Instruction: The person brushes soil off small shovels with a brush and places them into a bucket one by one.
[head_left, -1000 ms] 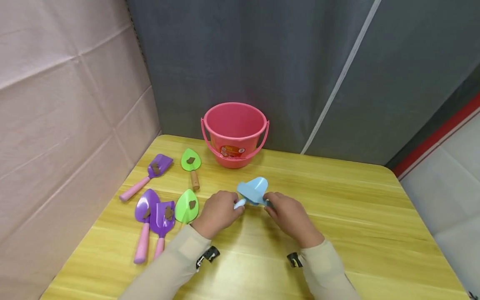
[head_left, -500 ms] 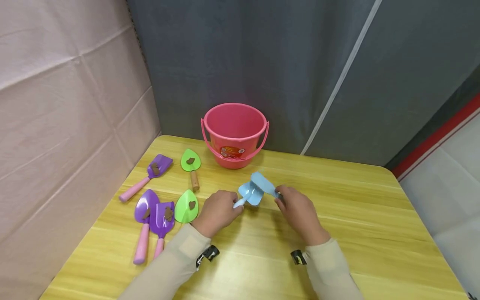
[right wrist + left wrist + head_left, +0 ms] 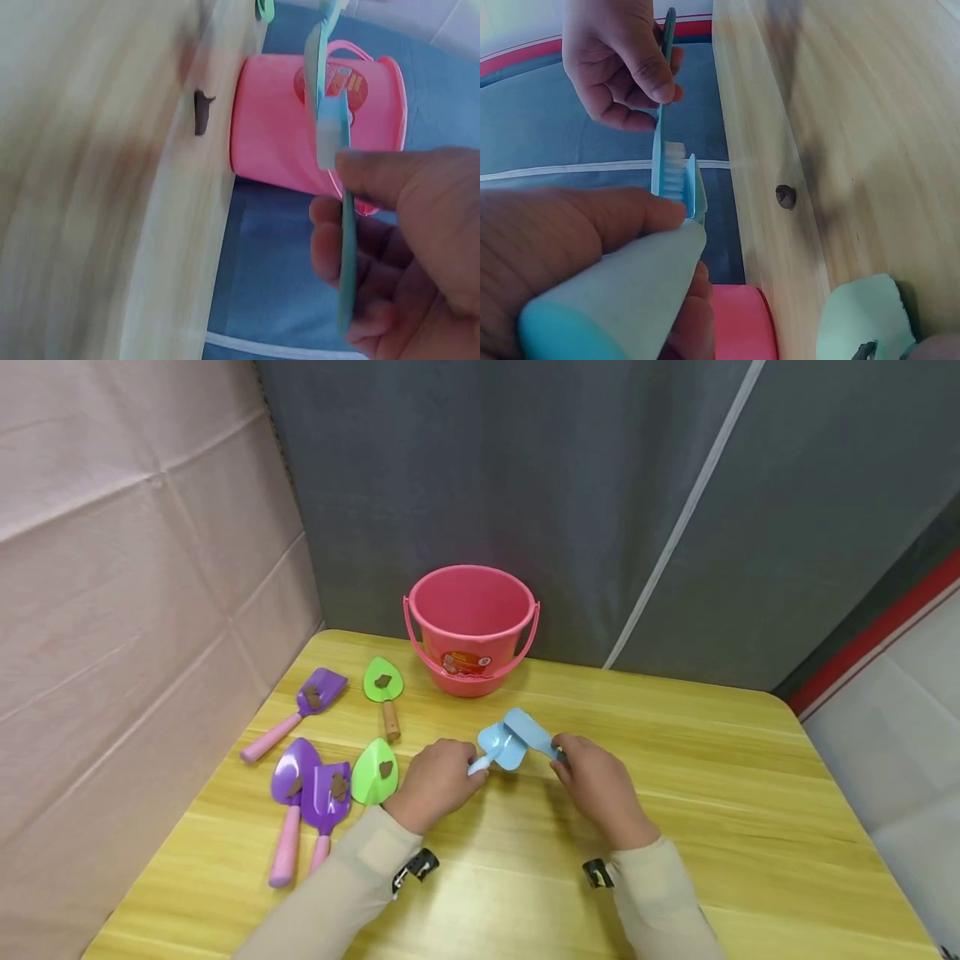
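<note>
My left hand point(image 3: 441, 785) grips the pale handle of a small light-blue toy shovel point(image 3: 512, 758), held over the middle of the table. Thumb and fingers of my right hand point(image 3: 603, 789) pinch the handle of a light-blue brush point(image 3: 525, 728). Its head overlaps the shovel's blade in the head view. White bristles point(image 3: 675, 166) face the blade and meet it in the left wrist view. A small dark brown piece point(image 3: 785, 196) lies on the table below the tools; in the head view it is hidden.
A pink bucket point(image 3: 468, 625) with its handle down stands at the back of the wooden table point(image 3: 720, 793). Left of my hands lie purple shovels point(image 3: 326, 802) with pink handles and two green ones point(image 3: 375, 774), each bearing a brown piece. A dark curtain point(image 3: 465, 468) closes off the back.
My right hand has shifted right, drawing the brush from low across the shovel's blade to the blade's upper right. My left hand has stayed nearly still; the last half second shows barely any movement.
</note>
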Tool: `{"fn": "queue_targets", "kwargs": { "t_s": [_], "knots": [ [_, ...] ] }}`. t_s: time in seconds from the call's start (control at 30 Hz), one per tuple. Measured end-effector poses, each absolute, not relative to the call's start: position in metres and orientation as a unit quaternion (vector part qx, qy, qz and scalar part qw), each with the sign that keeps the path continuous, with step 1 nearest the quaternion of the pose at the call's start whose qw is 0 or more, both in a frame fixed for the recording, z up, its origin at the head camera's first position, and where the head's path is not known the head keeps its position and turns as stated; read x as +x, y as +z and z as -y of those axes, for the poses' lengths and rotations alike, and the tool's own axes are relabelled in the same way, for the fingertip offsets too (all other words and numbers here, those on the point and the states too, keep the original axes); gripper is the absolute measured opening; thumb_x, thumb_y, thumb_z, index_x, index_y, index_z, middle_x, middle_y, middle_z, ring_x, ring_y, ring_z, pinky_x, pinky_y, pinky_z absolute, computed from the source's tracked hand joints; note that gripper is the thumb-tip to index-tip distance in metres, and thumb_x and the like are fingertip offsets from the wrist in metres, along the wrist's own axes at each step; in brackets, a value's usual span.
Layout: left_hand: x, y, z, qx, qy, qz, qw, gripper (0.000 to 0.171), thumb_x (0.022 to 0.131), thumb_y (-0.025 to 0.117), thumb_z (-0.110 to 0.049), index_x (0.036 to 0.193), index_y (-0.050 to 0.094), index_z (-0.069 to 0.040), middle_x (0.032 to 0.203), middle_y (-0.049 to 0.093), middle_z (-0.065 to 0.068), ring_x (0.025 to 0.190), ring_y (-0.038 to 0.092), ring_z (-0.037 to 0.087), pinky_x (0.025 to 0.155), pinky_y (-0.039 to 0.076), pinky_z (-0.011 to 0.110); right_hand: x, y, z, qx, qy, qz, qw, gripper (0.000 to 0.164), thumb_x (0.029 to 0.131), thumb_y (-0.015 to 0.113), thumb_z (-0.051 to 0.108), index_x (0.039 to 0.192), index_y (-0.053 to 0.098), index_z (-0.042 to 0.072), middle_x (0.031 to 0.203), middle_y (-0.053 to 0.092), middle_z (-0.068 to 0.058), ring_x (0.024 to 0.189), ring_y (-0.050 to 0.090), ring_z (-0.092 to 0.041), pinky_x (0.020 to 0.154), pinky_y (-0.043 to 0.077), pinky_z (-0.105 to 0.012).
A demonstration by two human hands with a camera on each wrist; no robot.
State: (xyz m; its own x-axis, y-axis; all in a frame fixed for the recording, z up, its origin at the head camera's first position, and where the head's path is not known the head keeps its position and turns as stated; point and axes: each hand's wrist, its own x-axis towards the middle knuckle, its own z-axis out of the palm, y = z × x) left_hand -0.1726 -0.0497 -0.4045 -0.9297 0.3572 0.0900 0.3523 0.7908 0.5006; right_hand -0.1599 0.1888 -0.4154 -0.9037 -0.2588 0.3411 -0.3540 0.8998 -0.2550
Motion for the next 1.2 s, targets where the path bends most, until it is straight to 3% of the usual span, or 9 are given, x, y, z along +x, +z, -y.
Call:
{"fn": "queue_targets", "kwargs": {
  "t_s": [0.2, 0.4, 0.53, 0.6, 0.67, 0.83, 1.0, 1.2],
  "knots": [
    [-0.173, -0.406, 0.049, 0.186, 0.242, -0.952, 0.023, 0.025, 0.096, 0.063, -0.023, 0.073, 0.059, -0.013, 0.063, 0.052, 0.000, 0.055, 0.048, 0.015, 0.048, 0.040, 0.032, -0.163, -0.409, -0.202, 0.095, 0.180, 0.966, 0.161, 0.024, 0.091, 0.072, 0.011, 0.112, 0.064, 0.002, 0.090, 0.068, -0.011, 0.069, 0.062, -0.023, 0.057, 0.050, -0.042],
    [-0.175, -0.407, 0.048, 0.183, 0.247, -0.951, 0.031, 0.034, 0.104, 0.049, -0.018, 0.073, 0.059, -0.009, 0.059, 0.048, 0.002, 0.052, 0.044, 0.015, 0.047, 0.040, 0.031, -0.162, -0.404, -0.212, 0.052, 0.217, 0.960, 0.171, 0.026, 0.095, 0.067, 0.011, 0.117, 0.062, -0.001, 0.090, 0.068, -0.014, 0.064, 0.058, -0.023, 0.054, 0.046, -0.040],
    [-0.176, -0.408, 0.049, 0.174, 0.296, -0.939, 0.016, 0.016, 0.095, 0.064, -0.018, 0.090, 0.066, -0.003, 0.070, 0.055, 0.002, 0.060, 0.049, 0.016, 0.053, 0.044, 0.031, -0.161, -0.404, -0.215, 0.045, 0.224, 0.960, 0.162, 0.025, 0.096, 0.066, 0.011, 0.117, 0.062, -0.001, 0.091, 0.068, -0.015, 0.065, 0.058, -0.023, 0.055, 0.046, -0.040],
    [-0.175, -0.408, 0.050, 0.176, 0.310, -0.934, 0.005, 0.017, 0.088, 0.071, -0.016, 0.096, 0.068, -0.002, 0.076, 0.057, 0.002, 0.066, 0.051, 0.017, 0.058, 0.045, 0.031, -0.161, -0.404, -0.215, 0.043, 0.224, 0.960, 0.160, 0.025, 0.096, 0.066, 0.011, 0.117, 0.062, -0.001, 0.091, 0.068, -0.015, 0.066, 0.058, -0.023, 0.056, 0.047, -0.040],
    [-0.175, -0.408, 0.050, 0.181, 0.306, -0.935, -0.008, 0.013, 0.083, 0.072, -0.012, 0.091, 0.067, -0.004, 0.077, 0.055, 0.002, 0.067, 0.050, 0.018, 0.059, 0.044, 0.032, -0.162, -0.405, -0.215, 0.042, 0.224, 0.960, 0.161, 0.025, 0.096, 0.066, 0.011, 0.117, 0.062, -0.001, 0.091, 0.068, -0.015, 0.065, 0.058, -0.023, 0.056, 0.046, -0.040],
    [-0.174, -0.407, 0.052, 0.182, 0.285, -0.940, -0.042, 0.006, 0.084, 0.069, -0.014, 0.085, 0.068, -0.009, 0.073, 0.053, 0.000, 0.062, 0.048, 0.016, 0.054, 0.042, 0.031, -0.161, -0.403, -0.215, 0.043, 0.227, 0.959, 0.165, 0.024, 0.096, 0.065, 0.010, 0.117, 0.062, -0.001, 0.090, 0.068, -0.014, 0.063, 0.056, -0.022, 0.054, 0.045, -0.038],
    [-0.174, -0.407, 0.051, 0.193, 0.295, -0.935, -0.036, 0.011, 0.085, 0.070, -0.015, 0.076, 0.065, -0.012, 0.067, 0.052, -0.002, 0.057, 0.047, 0.014, 0.051, 0.041, 0.029, -0.160, -0.402, -0.214, 0.046, 0.230, 0.957, 0.169, 0.024, 0.096, 0.065, 0.010, 0.117, 0.062, -0.001, 0.090, 0.068, -0.014, 0.062, 0.054, -0.021, 0.054, 0.043, -0.037],
    [-0.175, -0.410, 0.050, 0.213, 0.297, -0.931, -0.004, 0.010, 0.092, 0.068, -0.016, 0.088, 0.066, -0.008, 0.075, 0.053, 0.001, 0.065, 0.049, 0.016, 0.058, 0.044, 0.031, -0.159, -0.399, -0.211, 0.062, 0.235, 0.955, 0.169, 0.025, 0.095, 0.066, 0.009, 0.117, 0.063, -0.002, 0.090, 0.068, -0.014, 0.060, 0.052, -0.020, 0.052, 0.042, -0.035]
  ]
}}
